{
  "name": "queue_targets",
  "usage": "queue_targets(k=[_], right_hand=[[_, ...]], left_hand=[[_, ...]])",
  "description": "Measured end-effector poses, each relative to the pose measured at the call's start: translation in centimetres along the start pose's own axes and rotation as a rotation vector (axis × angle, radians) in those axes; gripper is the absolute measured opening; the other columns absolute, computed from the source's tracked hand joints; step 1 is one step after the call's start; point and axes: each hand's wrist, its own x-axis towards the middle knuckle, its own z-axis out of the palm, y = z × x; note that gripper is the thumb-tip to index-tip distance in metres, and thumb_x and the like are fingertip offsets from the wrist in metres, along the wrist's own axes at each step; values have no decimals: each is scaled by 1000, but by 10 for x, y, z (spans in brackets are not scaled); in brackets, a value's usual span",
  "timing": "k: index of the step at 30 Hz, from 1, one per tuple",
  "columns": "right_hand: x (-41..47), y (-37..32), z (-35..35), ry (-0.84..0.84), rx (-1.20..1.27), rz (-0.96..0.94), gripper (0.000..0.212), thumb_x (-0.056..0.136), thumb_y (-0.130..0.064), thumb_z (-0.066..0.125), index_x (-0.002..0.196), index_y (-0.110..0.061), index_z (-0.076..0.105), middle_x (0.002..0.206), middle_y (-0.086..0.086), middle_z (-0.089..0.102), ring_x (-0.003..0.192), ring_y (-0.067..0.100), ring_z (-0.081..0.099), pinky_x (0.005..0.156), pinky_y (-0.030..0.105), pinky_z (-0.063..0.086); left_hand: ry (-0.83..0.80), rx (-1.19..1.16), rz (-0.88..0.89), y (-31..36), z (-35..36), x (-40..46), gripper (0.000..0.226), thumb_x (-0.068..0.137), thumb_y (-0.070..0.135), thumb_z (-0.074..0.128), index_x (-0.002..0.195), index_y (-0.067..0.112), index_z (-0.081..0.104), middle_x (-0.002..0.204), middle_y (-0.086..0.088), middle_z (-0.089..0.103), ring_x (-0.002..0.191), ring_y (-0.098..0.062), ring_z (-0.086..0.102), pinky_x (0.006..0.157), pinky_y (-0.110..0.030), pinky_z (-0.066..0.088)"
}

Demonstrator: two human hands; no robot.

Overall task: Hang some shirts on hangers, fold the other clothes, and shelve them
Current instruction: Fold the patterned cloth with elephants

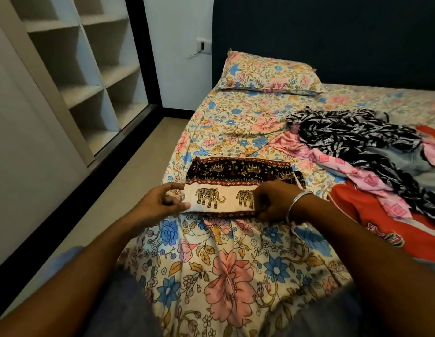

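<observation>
cotton elephant-print cloth [236, 183] folded flat near bed [236, 276] edge, left hand [160, 203] pinching its left end, right hand [272, 203] gripping its near right edge, likely squaring the fold before shelving; unfolded clothes pile [369, 154] waiting at right, shelves [94, 69] across at left.

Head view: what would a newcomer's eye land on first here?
First, the folded elephant-print garment on the floral bedsheet, with the left hand and right hand gripping its near edge. Next, the heap of unfolded clothes to its right, and the bare wardrobe shelves at upper left.
</observation>
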Motion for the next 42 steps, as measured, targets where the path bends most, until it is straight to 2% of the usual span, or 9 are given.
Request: queue_targets(k=[7,11,15,17,20,23,27,31,42], right_hand=[[1,63,-17,319,175,566,33,85,-45,75,92,-12,70,81,6,68,72,22,63,63,28,48],[0,65,-7,86,367,763,41,85,-32,79,105,-2,59,82,8,58,67,20,54,49,25,39],[-3,79,-21,-10,308,716,47,86,-24,77,122,1,59,102,12,66,84,26,63,76,37,58],[-10,88,-30,5,314,674,35,87,-18,74,117,-1,66,85,6,65,75,22,63,67,35,57],[-9,91,-32,100,366,694,19,89,-16,73,101,-2,70,78,8,67,61,20,63,49,26,53],[17,86,-25,363,411,665,30,89,-31,74,92,-3,66,85,15,69,74,30,67,68,37,60],[47,75,-16,490,586,550,36,90,-43,71,94,-9,59,88,10,62,89,29,62,80,37,52],[65,94,3,517,820,552,47,84,-32,80,118,-3,64,107,15,70,97,33,67,92,50,55],[85,117,9,598,938,541,27,90,-43,71,105,-21,68,103,12,71,91,31,68,89,53,57]], left_hand=[[165,56,50,-4,24,8,52,85,60,65,126,30,54,93,-4,71,73,-7,70,67,-27,56],[210,-62,38,-6,33,15,56,78,47,80,125,26,58,104,-11,69,93,-23,71,80,-41,62],[212,-101,-35,-1,19,15,32,86,20,77,112,20,58,87,-8,70,59,-8,70,47,-17,49],[220,-55,-69,-2,14,15,27,87,27,76,106,14,61,85,-8,71,51,-9,68,42,-18,46],[415,357,79,-1,18,17,38,86,49,72,114,24,64,92,4,70,70,-9,66,58,-26,50],[531,539,365,13,35,28,42,91,46,68,128,28,60,119,4,66,97,-11,62,81,-36,52],[292,742,400,31,53,64,58,101,55,42,154,31,36,160,3,36,145,-17,37,122,-47,24],[176,811,201,0,64,102,75,97,68,8,161,30,11,169,8,4,155,-8,0,126,-44,-1],[377,239,79,-7,33,166,42,101,51,51,142,42,53,147,-4,53,130,-26,51,109,-52,40]])
